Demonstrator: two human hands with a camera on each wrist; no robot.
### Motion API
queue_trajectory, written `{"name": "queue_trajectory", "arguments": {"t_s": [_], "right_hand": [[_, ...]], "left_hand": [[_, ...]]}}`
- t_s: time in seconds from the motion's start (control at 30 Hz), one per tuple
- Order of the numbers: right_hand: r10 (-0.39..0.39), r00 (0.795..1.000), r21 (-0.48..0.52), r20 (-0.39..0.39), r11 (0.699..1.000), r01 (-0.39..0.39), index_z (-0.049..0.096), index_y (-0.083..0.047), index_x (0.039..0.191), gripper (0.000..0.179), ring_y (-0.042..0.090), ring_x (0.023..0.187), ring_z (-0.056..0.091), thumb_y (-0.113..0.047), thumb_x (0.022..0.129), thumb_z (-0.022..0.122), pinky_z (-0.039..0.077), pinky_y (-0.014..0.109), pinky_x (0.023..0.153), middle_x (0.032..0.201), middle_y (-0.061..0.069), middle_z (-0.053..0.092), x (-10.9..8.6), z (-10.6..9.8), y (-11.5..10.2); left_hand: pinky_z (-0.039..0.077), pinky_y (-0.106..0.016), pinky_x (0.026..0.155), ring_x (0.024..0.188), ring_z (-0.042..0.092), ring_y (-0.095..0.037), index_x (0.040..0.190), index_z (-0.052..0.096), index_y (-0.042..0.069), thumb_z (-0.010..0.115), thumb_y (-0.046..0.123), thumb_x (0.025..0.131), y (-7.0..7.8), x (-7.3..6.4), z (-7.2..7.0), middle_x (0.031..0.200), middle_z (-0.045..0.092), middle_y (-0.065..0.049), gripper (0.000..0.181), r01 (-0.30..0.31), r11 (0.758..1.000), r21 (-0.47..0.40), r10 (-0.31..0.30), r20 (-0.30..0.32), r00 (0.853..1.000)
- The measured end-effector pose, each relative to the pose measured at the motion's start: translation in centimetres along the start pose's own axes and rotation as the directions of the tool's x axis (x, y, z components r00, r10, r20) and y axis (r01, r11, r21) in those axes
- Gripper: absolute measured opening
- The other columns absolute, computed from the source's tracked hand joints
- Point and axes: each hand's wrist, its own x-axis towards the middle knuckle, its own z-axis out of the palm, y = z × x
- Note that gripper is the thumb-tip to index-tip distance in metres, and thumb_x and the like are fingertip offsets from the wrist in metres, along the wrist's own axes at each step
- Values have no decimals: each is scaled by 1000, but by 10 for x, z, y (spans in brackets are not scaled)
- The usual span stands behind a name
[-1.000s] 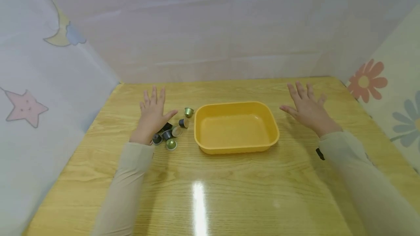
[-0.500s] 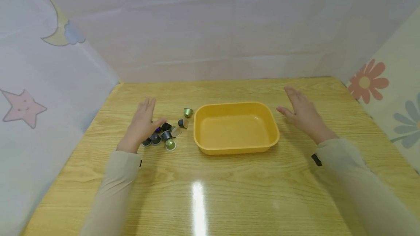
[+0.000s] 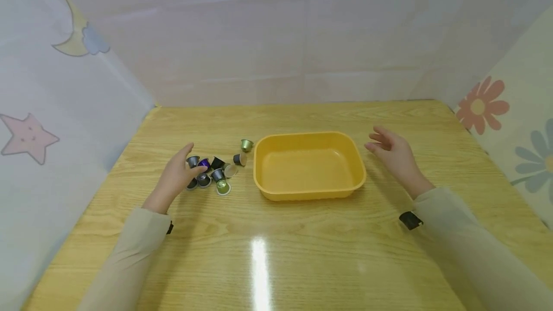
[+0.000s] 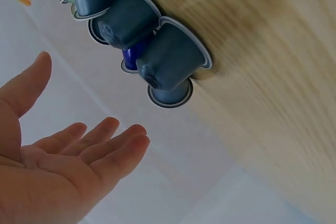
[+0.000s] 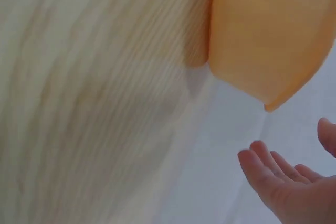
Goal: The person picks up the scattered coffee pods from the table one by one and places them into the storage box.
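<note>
Several coffee capsules lie in a loose cluster left of the yellow basin (image 3: 309, 194). Among them are a purple capsule (image 3: 203, 163), a light green capsule (image 3: 222, 187) and a paler green capsule (image 3: 246, 145) apart at the back. My left hand (image 3: 174, 176) hovers at the cluster's left side, thumb and fingers spread apart with nothing between them. In the left wrist view a dark grey capsule (image 4: 173, 56) shows beyond the fingertips. My right hand (image 3: 396, 160) is in the air just right of the basin, its fingers loosely bent and holding nothing.
The wooden table (image 3: 302, 253) carries the basin in its middle, which has nothing in it. Pale cloth walls stand behind and at both sides, with a pink star (image 3: 29, 138) and a red flower (image 3: 481, 105) printed on them.
My left hand has moved left and toward me, uncovering more capsules, and its fingers have drawn together. My right hand has lowered slightly, its spread fingers now bent. The capsules and basin stay put.
</note>
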Motion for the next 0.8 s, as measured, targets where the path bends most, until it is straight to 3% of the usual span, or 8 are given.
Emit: {"name": "queue_trajectory", "arguments": {"t_s": [0.07, 0.17, 0.3, 0.33, 0.43, 0.53, 0.7, 0.8], "right_hand": [[74, 997, 106, 28, 991, -77, 24, 5, 151, 63, 11, 106, 61, -20, 101, 54, 51, 17, 85, 142, 30, 43, -1, 1, 0], [160, 985, 269, 63, 948, -171, 22, 5, 151, 63, -6, 90, 60, -15, 101, 54, 54, 22, 82, 131, 20, 55, -2, 2, -2], [224, 973, 413, 63, 882, -230, 23, 7, 150, 63, -2, 87, 64, -8, 99, 56, 55, 24, 82, 106, -8, 62, -3, 6, -2], [238, 969, 436, 66, 867, -242, 23, 7, 150, 63, -2, 89, 64, -8, 99, 56, 55, 25, 84, 106, -8, 63, -3, 7, -2], [280, 956, 469, 82, 836, -285, 23, 4, 152, 63, 1, 102, 61, -9, 100, 55, 52, 24, 89, 129, 7, 59, -3, 13, -2], [322, 940, 517, 111, 790, -331, 21, 0, 153, 63, 11, 122, 52, -9, 100, 53, 50, 21, 91, 153, 17, 34, -3, 17, -3], [337, 934, 612, 122, 715, -338, 19, -1, 154, 64, 17, 138, 36, -5, 99, 53, 50, 16, 88, 157, 18, 22, -4, 23, -2], [341, 932, 633, 124, 696, -339, 19, -1, 154, 63, 19, 140, 32, -4, 100, 52, 50, 15, 86, 157, 17, 22, -4, 25, -2]], "left_hand": [[24, -63, 109, 139, 18, -51, 153, 13, -4, 62, 15, 97, -4, -5, 0, 154, 19, -31, 77, 11, 1000, -22, -11, -6, 1000], [30, -63, 106, 136, 23, -53, 152, 18, -5, 62, 13, 96, -10, -12, 1, 152, 23, -32, 73, 21, 999, -47, -22, -19, 1000], [37, -60, 103, 133, 29, -53, 149, 26, -6, 62, 10, 95, -17, -19, 2, 149, 29, -32, 67, 35, 996, -87, -39, -48, 998], [37, -60, 103, 132, 30, -53, 149, 27, -6, 62, 10, 95, -19, -20, 1, 149, 30, -32, 67, 45, 994, -103, -51, -53, 997], [37, -57, 104, 133, 32, -51, 149, 28, -6, 62, 9, 95, -23, -24, 1, 150, 30, -30, 65, 88, 980, -178, -99, -52, 994], [35, -54, 107, 135, 31, -49, 149, 27, -7, 61, 8, 95, -26, -28, 1, 151, 29, -30, 65, 132, 957, -258, -144, -26, 989], [32, -51, 110, 137, 29, -47, 148, 25, -9, 60, 8, 96, -28, -32, 3, 151, 28, -30, 65, 171, 927, -334, -179, 5, 984], [32, -48, 111, 137, 30, -45, 149, 25, -9, 60, 7, 96, -28, -33, 5, 150, 29, -30, 66, 188, 910, -369, -199, 9, 980]]}}
